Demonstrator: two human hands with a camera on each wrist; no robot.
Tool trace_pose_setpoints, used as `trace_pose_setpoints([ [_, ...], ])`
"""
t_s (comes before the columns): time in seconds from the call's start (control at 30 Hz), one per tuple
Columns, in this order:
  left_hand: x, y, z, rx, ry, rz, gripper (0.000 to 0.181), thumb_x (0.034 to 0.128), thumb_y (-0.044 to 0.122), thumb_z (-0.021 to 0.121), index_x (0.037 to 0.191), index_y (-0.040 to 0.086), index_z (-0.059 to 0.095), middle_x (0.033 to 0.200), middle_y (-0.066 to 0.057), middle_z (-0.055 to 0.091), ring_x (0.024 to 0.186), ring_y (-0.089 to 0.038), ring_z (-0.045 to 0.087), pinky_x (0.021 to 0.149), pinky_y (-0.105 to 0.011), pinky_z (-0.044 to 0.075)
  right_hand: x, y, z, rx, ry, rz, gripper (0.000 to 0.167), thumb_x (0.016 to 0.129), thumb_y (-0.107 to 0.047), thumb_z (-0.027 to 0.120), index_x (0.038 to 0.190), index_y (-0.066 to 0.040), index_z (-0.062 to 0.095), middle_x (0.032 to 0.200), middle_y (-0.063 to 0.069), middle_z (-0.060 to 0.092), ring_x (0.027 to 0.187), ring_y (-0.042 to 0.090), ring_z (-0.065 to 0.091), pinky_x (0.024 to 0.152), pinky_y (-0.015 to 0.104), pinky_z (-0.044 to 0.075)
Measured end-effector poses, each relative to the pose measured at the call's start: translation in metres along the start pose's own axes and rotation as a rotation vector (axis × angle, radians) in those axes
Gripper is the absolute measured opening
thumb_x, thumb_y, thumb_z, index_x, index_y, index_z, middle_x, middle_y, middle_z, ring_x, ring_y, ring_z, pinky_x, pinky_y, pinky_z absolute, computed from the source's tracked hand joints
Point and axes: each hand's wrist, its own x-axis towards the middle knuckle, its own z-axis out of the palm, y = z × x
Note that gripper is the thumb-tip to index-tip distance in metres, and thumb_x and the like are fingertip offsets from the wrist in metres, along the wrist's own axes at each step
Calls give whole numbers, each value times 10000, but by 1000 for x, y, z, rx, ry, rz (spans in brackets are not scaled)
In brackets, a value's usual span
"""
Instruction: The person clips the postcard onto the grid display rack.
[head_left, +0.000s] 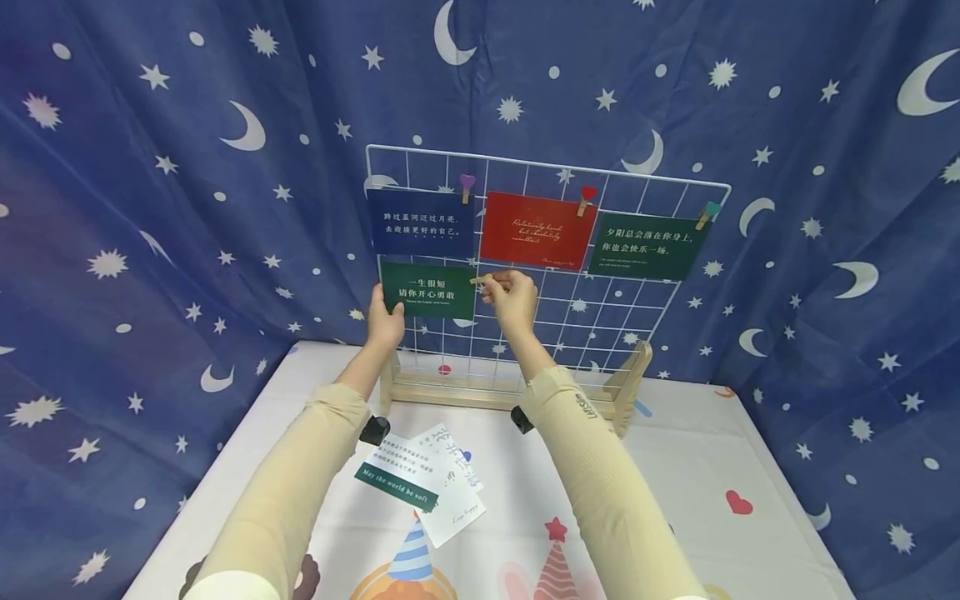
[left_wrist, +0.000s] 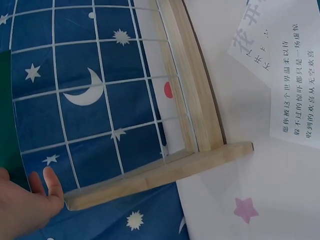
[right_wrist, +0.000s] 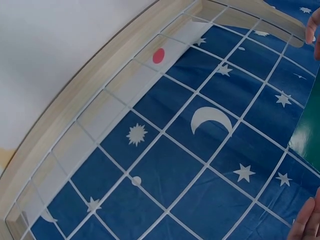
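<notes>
card fastening seems to be in hand: a green card [head_left: 431, 305], reading "一生很短 请你开心勇敢", is pinched at its left edge by the left hand [head_left: 385, 323] against a white wire grid [head_left: 547, 166], below a blue card [head_left: 422, 243]. a small clip [head_left: 477, 280] is pinched by the right hand [head_left: 514, 307] at the upper right corner; a squeeze over edge and wire seems called for. "may the world be soft" is printed on a green strip [head_left: 396, 487] lying below.

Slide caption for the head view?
Left hand holds the lower green card at a white wire grid; right hand pinches a clip near the card's right edge.
</notes>
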Motion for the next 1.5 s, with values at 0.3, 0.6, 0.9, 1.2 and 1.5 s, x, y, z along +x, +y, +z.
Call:
trace_pose_setpoints([
  [0.3, -4, 2, 1, -30, 91, -28, 446, 1024, 143, 352, 1439, 4, 267, 1415, -241, 373, 1303, -368, 397, 1094, -446, 369, -4, 3, 0, -88, -7, -60, 227, 939, -67, 548, 1095, 78, 627, 892, 240, 700, 748, 338, 695, 661, 340, 590],
  [0.6, -2, -4, 0, -90, 298, -31, 327, 952, 96, 525, 1260, -13, 517, 1063, -202, 583, 921, -255, 552, 819, -347, 494, -5, 5, -3, -150, -3, -80, 246, 935, -76, 558, 1134, 52, 625, 890, 211, 708, 724, 307, 696, 585, 207, 563],
  [0.9, -1, -7, -3, -45, 268, 20, 290, 927, 84, 576, 1166, -81, 582, 1060, -215, 583, 970, -304, 578, 872, -390, 523, -3, 2, -4, -141, -22, -73, 230, 937, -89, 561, 1085, 78, 616, 918, 240, 697, 749, 334, 694, 645, 311, 588],
  [1.2, 2, -12, -12, -57, 137, 21, 322, 943, 94, 554, 1211, -83, 559, 1192, -245, 562, 1070, -329, 576, 903, -397, 536, -2, 1, -6, -129, -7, -107, 183, 924, -45, 568, 1019, 98, 631, 903, 227, 703, 724, 303, 704, 628, 283, 583],
  [1.5, 3, -7, -16, -44, 65, 0, 414, 959, 115, 526, 1322, -75, 468, 1307, -243, 496, 1206, -342, 524, 944, -391, 514, -2, 1, -8, -97, -24, -111, 199, 930, -63, 565, 1030, 96, 628, 905, 260, 693, 546, 225, 658, 518, 230, 551],
])
